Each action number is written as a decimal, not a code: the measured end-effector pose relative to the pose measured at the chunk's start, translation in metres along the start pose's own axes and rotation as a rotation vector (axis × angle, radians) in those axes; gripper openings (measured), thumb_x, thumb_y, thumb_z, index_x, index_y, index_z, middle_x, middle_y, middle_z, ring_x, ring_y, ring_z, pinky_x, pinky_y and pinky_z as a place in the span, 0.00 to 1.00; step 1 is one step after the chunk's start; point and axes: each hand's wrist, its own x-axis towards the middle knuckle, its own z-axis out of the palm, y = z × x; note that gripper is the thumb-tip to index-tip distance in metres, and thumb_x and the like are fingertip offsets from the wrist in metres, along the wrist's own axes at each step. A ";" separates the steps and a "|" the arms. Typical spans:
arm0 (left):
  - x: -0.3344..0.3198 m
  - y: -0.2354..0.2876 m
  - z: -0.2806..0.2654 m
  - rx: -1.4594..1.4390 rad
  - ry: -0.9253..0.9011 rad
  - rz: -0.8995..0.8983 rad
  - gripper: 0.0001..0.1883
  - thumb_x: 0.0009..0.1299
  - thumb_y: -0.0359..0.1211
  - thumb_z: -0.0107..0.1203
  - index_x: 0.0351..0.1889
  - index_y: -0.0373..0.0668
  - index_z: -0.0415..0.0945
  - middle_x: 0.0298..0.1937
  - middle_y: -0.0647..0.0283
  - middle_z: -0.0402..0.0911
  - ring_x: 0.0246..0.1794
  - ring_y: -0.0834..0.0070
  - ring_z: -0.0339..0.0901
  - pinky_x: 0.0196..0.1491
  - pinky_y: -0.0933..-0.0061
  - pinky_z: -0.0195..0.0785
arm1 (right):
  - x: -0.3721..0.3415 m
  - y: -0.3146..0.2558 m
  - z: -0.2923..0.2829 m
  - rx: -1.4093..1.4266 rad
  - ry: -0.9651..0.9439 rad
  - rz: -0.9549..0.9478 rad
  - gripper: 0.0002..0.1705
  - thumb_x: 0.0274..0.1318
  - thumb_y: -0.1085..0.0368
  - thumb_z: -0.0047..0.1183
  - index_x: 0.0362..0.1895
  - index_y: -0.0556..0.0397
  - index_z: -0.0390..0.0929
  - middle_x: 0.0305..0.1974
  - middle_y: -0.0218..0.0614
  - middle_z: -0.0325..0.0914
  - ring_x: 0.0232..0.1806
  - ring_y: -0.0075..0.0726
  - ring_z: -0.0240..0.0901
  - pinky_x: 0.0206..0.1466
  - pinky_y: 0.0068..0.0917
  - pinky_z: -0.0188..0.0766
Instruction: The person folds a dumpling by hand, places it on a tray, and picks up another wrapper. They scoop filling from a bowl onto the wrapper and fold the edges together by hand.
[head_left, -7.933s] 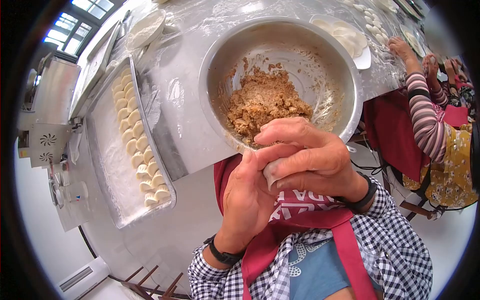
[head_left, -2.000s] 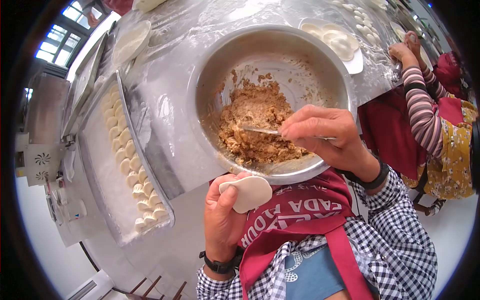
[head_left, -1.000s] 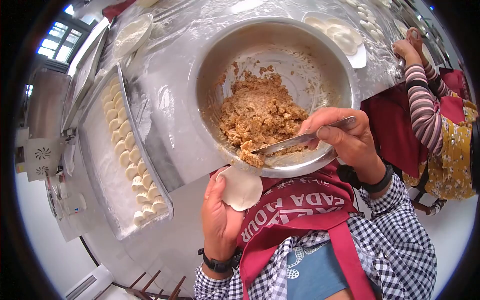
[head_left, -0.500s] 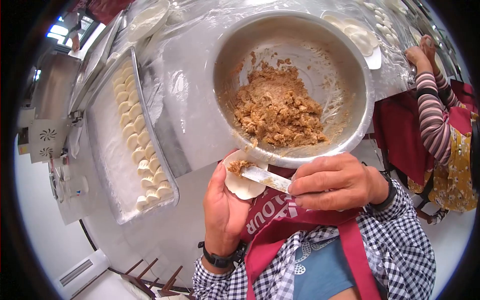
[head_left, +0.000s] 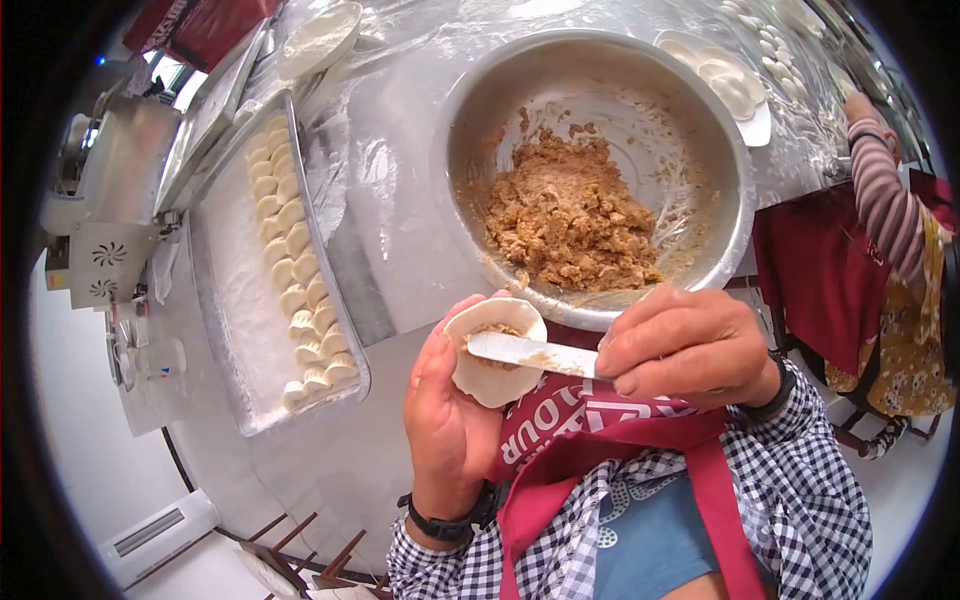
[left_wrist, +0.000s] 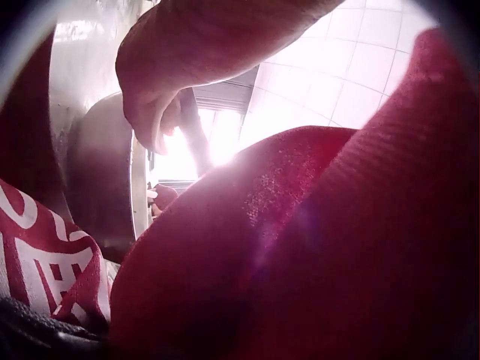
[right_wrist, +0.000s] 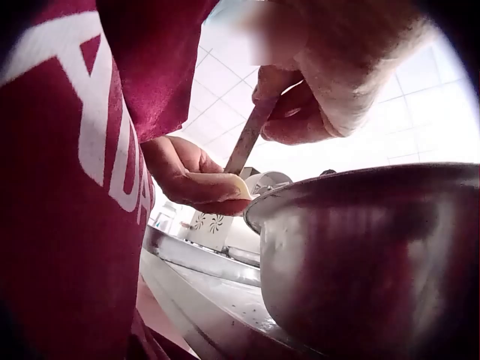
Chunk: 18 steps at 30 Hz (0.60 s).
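My left hand [head_left: 445,410] holds a round white dumpling wrapper [head_left: 490,385] on its fingers, thumb along the near edge. A small lump of brown filling [head_left: 500,328] lies in the wrapper's middle. My right hand [head_left: 690,345] grips a flat metal spatula [head_left: 540,356], its blade laid over that filling. Seen from the right wrist, the wrapper [right_wrist: 225,182] sits just beside the rim of the steel bowl [right_wrist: 360,247], and the spatula [right_wrist: 251,139] slants down to it. Just beyond both hands, the bowl contains a heap of brown filling [head_left: 575,215].
On the left, a metal tray [head_left: 222,260] dusted with flour holds rows of folded dumplings [head_left: 290,240]. A bowl of flour [head_left: 320,42] stands at the back. Behind the steel bowl are a plate of wrappers [head_left: 757,128] and dough pieces [head_left: 775,50]. Another person's striped sleeve [head_left: 885,190] is at right.
The right hand has scooped filling from the bowl with the spatula and brought it left onto the wrapper. Since half a second ago, the blade has flattened onto the filling. The left hand keeps the wrapper.
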 end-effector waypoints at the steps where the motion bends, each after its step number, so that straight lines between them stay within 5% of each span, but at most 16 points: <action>1: 0.000 0.000 0.002 -0.005 0.028 0.001 0.21 0.70 0.34 0.36 0.57 0.29 0.59 0.57 0.47 0.67 0.58 0.61 0.66 0.60 0.61 0.59 | -0.001 0.001 0.001 -0.022 -0.056 -0.021 0.08 0.46 0.69 0.54 0.31 0.60 0.79 0.34 0.43 0.78 0.35 0.43 0.76 0.35 0.32 0.73; 9: 0.007 -0.003 0.000 -0.013 0.011 0.004 0.19 0.71 0.35 0.38 0.55 0.32 0.62 0.57 0.49 0.67 0.58 0.62 0.65 0.61 0.59 0.58 | -0.005 -0.003 -0.007 0.026 -0.001 0.025 0.07 0.46 0.72 0.55 0.32 0.60 0.78 0.34 0.44 0.78 0.34 0.41 0.76 0.35 0.30 0.73; 18: 0.012 -0.006 0.008 -0.102 -0.119 -0.023 0.16 0.71 0.38 0.41 0.52 0.38 0.66 0.57 0.54 0.68 0.58 0.62 0.65 0.58 0.56 0.60 | -0.019 -0.008 -0.007 0.378 0.325 0.456 0.06 0.52 0.77 0.49 0.36 0.65 0.76 0.36 0.48 0.77 0.39 0.34 0.74 0.40 0.25 0.70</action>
